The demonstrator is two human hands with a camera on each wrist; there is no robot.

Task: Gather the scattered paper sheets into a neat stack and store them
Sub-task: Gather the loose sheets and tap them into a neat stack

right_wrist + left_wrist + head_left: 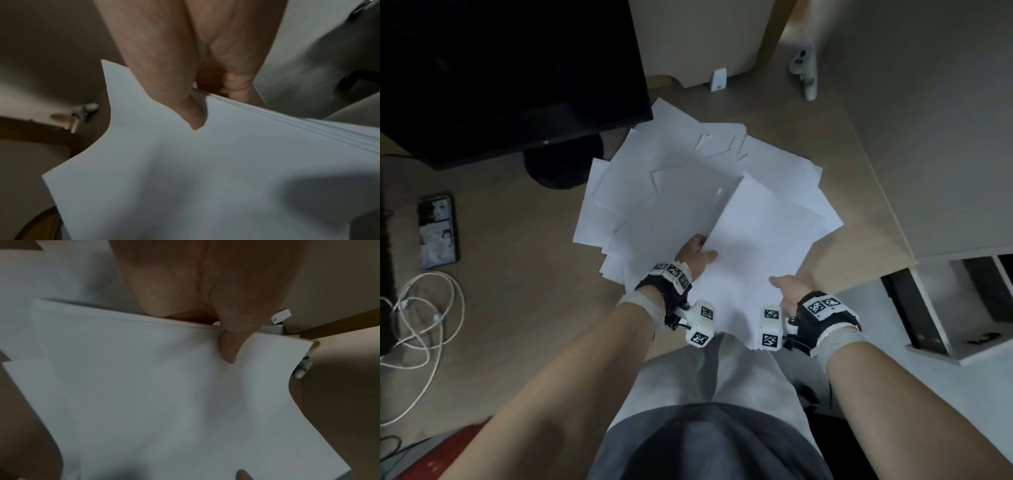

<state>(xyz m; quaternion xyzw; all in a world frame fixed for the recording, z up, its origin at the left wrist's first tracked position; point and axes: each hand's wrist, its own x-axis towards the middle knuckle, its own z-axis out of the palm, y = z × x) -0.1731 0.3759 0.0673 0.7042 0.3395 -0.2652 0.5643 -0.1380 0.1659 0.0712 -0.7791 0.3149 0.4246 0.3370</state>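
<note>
Here the person holds a bundle of paper sheets (753, 253) by its two sides, lifted over the near edge of the desk (517, 274). The left hand (693, 255) pinches the left edge: its thumb (229, 350) lies on top of the bundle and the other fingers are tucked underneath, out of sight. The right hand (792, 286) clamps the right edge the same way, thumb (192, 116) pressed onto the top sheet, with one curled finger (238, 84) showing below the layered edges. Beyond the fingertips, more loose sheets (671, 178) lie fanned across the desk, overlapping at many angles. Past those, farther from the hands, stands a dark monitor (510, 75). Off to the left hand's outer side lie a phone (436, 231) and a coiled white cable (421, 318).
</note>
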